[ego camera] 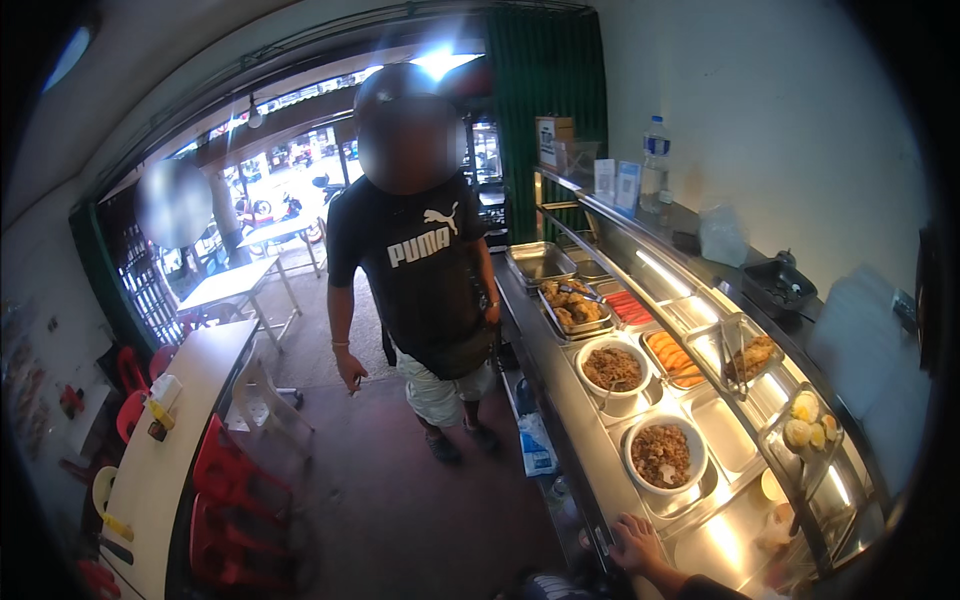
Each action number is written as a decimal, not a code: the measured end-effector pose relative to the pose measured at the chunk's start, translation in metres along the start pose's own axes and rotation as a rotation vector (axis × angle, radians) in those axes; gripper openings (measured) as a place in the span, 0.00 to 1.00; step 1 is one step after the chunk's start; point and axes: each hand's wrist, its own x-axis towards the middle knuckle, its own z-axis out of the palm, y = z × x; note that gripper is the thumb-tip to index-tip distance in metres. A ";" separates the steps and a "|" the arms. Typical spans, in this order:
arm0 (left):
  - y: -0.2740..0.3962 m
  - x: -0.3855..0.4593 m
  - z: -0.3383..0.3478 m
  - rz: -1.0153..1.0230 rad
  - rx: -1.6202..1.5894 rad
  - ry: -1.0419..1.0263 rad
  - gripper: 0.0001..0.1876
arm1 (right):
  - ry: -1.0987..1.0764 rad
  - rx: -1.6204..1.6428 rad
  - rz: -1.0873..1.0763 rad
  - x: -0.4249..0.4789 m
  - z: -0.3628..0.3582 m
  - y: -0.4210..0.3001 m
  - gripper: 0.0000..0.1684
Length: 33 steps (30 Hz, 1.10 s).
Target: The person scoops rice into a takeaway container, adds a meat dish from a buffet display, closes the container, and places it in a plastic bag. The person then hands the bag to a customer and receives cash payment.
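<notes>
My right hand (637, 544) rests on the front edge of a stainless steel food counter (536, 330), fingers spread, holding nothing. My left hand is out of view. Just beyond my right hand stands a white bowl of minced food (664, 456), and farther along is a second white bowl (611, 367) with a spoon. Behind them are a tray of fried chicken (574, 306) with tongs, a tray of red sausages (630, 306) and a tray of orange-yellow food (673, 354). On the upper glass shelf sit a fried piece (751, 356) beside tongs and a tray of eggs (810, 421).
A person in a black shirt and helmet (420, 255) stands in the aisle before the counter. At left, a long table (202, 367) has red plastic chairs (240, 469) beside it. A water bottle (655, 161) and a black basket (778, 286) stand on the back ledge.
</notes>
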 end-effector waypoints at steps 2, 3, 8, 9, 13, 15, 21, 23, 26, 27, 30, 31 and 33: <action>0.009 0.010 0.005 0.028 0.043 -0.031 0.18 | -0.006 -0.045 0.092 0.002 0.002 -0.007 0.28; 0.015 0.017 0.005 0.047 0.072 -0.043 0.18 | 0.010 -0.069 0.154 0.010 0.006 -0.011 0.27; 0.038 0.035 0.022 0.086 0.221 -0.099 0.18 | -0.124 0.274 0.021 0.066 -0.020 -0.069 0.17; 0.044 0.038 0.026 0.095 0.260 -0.120 0.18 | -0.089 0.304 -0.086 0.070 -0.044 -0.083 0.16; 0.058 0.045 0.052 0.174 0.400 -0.202 0.19 | 0.252 0.280 -0.249 0.062 -0.165 -0.103 0.14; 0.060 0.045 0.065 0.232 0.474 -0.248 0.19 | 0.425 0.171 -0.253 0.042 -0.234 -0.106 0.15; 0.187 0.025 0.085 0.681 0.668 -0.458 0.16 | 0.810 -0.416 0.092 -0.039 -0.400 -0.082 0.19; 0.298 -0.018 0.092 1.010 0.463 -0.410 0.10 | 0.878 -0.529 0.127 -0.045 -0.451 -0.072 0.14; 0.441 -0.079 0.114 1.250 0.484 -0.270 0.09 | 0.927 -0.625 0.108 -0.030 -0.518 -0.055 0.14; 0.484 -0.107 0.122 1.391 0.454 -0.177 0.07 | 0.886 -0.591 0.192 -0.020 -0.537 -0.054 0.14; 0.595 -0.172 0.150 1.769 0.315 -0.055 0.08 | 0.734 -0.644 0.439 0.001 -0.578 -0.042 0.16; 0.626 -0.189 0.156 1.863 0.325 -0.003 0.09 | 0.675 -0.674 0.510 0.009 -0.583 -0.035 0.16; 0.682 -0.202 0.170 1.950 0.496 0.056 0.12 | 0.543 -0.754 0.581 0.022 -0.589 -0.021 0.18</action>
